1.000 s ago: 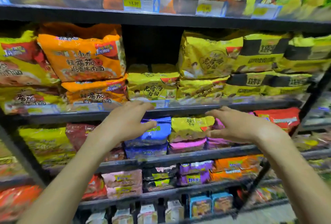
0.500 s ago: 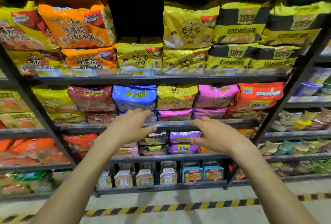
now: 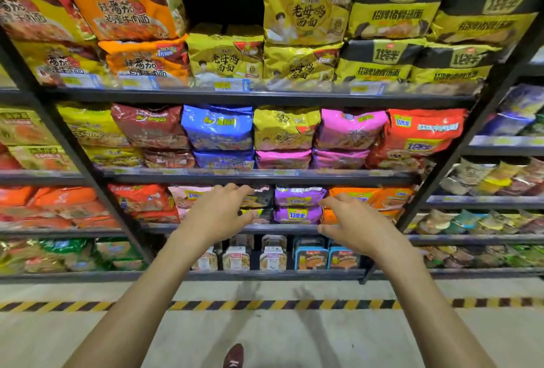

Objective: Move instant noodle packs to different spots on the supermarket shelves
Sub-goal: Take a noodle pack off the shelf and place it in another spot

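1. My left hand [image 3: 219,214] and right hand [image 3: 350,220] are both empty, fingers spread and slightly curled, held out in front of the third shelf [image 3: 206,227] down, near the middle of its front edge.
2. Between my hands sit two purple noodle packs [image 3: 297,205], stacked one on the other at that shelf's front edge, with dark packs [image 3: 259,205] to their left and orange packs [image 3: 368,199] to their right.
3. I am not touching any pack yet, as far as I can tell.
4. These multi-packs look light, puffy and crinkly. The film is likely slippery and the noodles inside brittle, so squeezing hard would crush them.
5. I judge the best hold is on the two short sides of the top purple pack, palms in, then sliding it straight out over the shelf edge.
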`<control>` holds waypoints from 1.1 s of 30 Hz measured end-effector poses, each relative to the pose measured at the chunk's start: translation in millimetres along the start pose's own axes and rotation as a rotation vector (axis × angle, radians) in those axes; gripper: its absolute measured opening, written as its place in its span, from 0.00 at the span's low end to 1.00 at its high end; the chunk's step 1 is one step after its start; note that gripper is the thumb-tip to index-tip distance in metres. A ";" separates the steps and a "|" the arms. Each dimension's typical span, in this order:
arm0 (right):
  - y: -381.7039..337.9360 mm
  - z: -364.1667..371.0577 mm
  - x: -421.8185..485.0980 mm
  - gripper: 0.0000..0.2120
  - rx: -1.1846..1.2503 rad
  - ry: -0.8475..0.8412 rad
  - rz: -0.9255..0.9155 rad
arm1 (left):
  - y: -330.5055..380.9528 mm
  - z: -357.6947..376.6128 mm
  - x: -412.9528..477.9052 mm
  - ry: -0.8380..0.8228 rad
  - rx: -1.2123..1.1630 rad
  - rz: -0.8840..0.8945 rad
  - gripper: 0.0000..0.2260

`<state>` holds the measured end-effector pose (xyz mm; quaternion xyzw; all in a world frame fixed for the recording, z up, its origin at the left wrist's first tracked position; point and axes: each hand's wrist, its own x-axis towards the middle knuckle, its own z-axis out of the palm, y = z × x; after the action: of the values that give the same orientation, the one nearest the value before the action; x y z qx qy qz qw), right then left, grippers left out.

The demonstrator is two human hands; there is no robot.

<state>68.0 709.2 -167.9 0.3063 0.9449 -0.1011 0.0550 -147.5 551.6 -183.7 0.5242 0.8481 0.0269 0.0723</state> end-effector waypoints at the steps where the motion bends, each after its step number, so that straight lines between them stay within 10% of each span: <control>1: -0.2 1.9 2.5 0.27 0.009 -0.003 -0.009 | -0.8 1.2 -0.1 0.012 -0.012 -0.001 0.25; 14: 11.3 39.6 84.7 0.27 0.302 0.213 -0.029 | -17.5 48.8 81.7 0.223 -0.667 -0.097 0.23; 33: 60.3 74.0 263.5 0.43 0.742 0.540 0.066 | -22.1 97.7 243.4 0.482 -1.001 -0.073 0.44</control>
<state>-105.8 889.9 -293.2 0.3507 0.8149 -0.3475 -0.3036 -259.4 756.1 -305.9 0.3751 0.7420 0.5432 0.1173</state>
